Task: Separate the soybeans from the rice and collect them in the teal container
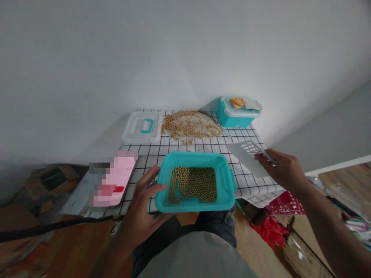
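Note:
At the table's front edge is a teal plastic tub [194, 159], its bottom partly covered with round yellowish beans [199, 184]. My left hand [142, 204] grips the tub's left side, fingers resting on the rim. To the right, raised above the tabletop, my right hand [279, 166] pinches a flat light-grey sheet with slots [246, 156]. The sheet is tilted and apart from the tub. Behind the tub lies a heap of beans mixed with white grains [193, 125], spread on the checked cloth.
A clear lid with a teal handle [142, 127] lies back left. Back right stands a lidded teal box [236, 119], with an orange cloth [237, 102] and a grey cloth [252, 104] on top. A pink phone-like item [121, 173] lies left. The wall borders the table [208, 146].

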Motion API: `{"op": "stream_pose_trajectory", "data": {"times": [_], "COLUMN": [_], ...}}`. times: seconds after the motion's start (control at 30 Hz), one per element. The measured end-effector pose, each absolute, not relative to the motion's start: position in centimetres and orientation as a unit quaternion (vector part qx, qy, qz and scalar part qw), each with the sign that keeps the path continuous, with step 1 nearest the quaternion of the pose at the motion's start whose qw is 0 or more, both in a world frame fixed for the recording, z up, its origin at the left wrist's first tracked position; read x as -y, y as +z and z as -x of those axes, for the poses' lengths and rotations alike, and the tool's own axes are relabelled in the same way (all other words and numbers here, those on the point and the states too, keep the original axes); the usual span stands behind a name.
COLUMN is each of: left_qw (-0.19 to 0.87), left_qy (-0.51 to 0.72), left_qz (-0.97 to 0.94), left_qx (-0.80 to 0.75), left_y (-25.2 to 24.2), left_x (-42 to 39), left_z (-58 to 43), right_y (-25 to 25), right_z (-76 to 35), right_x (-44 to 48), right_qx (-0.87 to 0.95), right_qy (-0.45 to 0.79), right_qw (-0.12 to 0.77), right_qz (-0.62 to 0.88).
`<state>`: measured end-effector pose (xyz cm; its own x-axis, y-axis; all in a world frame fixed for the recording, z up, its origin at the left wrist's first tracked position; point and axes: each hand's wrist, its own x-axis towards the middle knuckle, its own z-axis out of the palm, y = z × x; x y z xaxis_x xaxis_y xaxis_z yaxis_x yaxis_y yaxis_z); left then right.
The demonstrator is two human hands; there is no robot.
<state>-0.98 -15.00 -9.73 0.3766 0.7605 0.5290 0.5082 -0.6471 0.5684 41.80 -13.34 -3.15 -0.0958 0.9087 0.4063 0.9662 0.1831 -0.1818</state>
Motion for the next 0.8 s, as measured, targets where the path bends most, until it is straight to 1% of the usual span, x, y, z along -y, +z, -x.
{"op": "stream_pose_trajectory", "data": {"times": [0.13,0.2,0.37,0.5,0.8], "left_qw": [0.168,0.162,0.122,0.125,0.109], "left_qy": [0.342,0.331,0.37,0.393,0.39], "left_qz": [-0.835,-0.837,-0.832,-0.809,-0.804], "left_qx": [-0.398,-0.404,-0.395,-0.418,-0.434], "left_y": [-9.9,-9.8,-9.0,-8.6,-10.0], "left_x": [15.3,15.4,16.7,18.8,19.2], "left_z": [0.7,0.6,0.5,0.6,0.9], "right_y": [-3.6,-3.7,-4.0,-4.1,-3.5], "right_z": [-41.9,-41.9,-41.7,-41.4,-39.0], "right_x": [13.7,13.6,12.6,11.8,9.7], "right_qx": [0.728,0.722,0.72,0.725,0.753], "right_qy": [-0.059,-0.047,-0.025,-0.009,-0.019], "right_qw": [0.231,0.232,0.24,0.241,0.243], "right_qz": [0.642,0.65,0.65,0.645,0.612]}}
